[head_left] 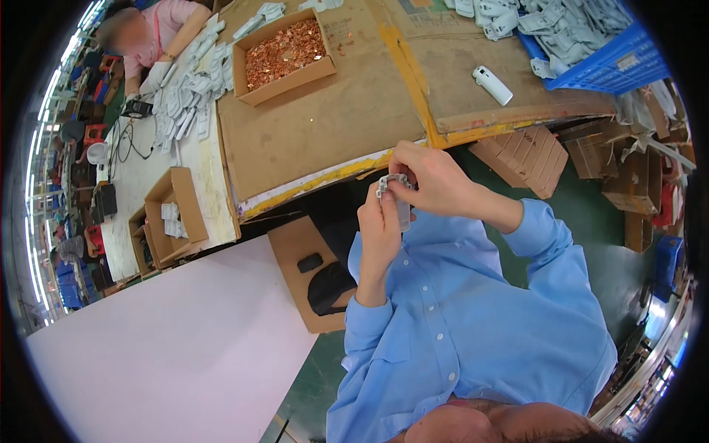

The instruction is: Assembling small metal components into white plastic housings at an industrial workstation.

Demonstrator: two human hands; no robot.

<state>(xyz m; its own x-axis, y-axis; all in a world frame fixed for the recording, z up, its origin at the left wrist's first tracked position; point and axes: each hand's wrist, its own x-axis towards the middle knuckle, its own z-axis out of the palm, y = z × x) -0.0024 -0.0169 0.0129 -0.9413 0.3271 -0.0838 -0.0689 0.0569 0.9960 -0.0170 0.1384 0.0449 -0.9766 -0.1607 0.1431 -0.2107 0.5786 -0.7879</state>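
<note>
In front of my chest, just off the near edge of the cardboard-covered table (325,140), both hands are closed on one small whitish plastic housing (404,214). My left hand (381,227) grips it from the left side, thumb up along it. The fingers of my right hand (436,176) pinch at its upper end, where a pale, uneven edge shows. My fingers cover much of the housing, so its inside cannot be made out. A white oblong plastic device (492,86) lies alone on the table beyond my right hand.
An open carton of small copper-coloured pieces (332,65) stands on the table. A blue crate (609,70) at the far right holds several white housings. More white parts (185,96) are piled at the left near a co-worker (166,29). Cartons (523,159) sit below the table's edge.
</note>
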